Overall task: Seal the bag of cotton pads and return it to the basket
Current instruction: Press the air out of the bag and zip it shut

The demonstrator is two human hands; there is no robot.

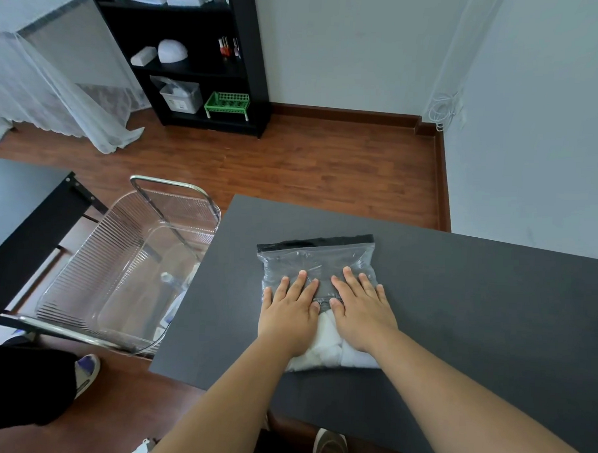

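Left hand (pixel 288 315): my palm lies flat, fingers spread, gripping nothing, pressing the bag (pixel 318 271) down, likely to push air out.
Right hand (pixel 359 311): flat and open likewise, just beside the left, holding the plastic still.
Bag: clear zip pouch on the dark counter (pixel 458 301); white cotton pads (pixel 330 351) bunched at my end, strip at the far edge; sealed or not, I cannot tell.
Basket (pixel 128 266): clear, left of the counter, awaiting the bag.

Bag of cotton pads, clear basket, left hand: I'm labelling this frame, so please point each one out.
bag of cotton pads (pixel 318 253), head view, on the clear upper part below the zip strip.
clear basket (pixel 118 252), head view, on its ribbed side wall.
left hand (pixel 288 315), head view, on the back of the hand.
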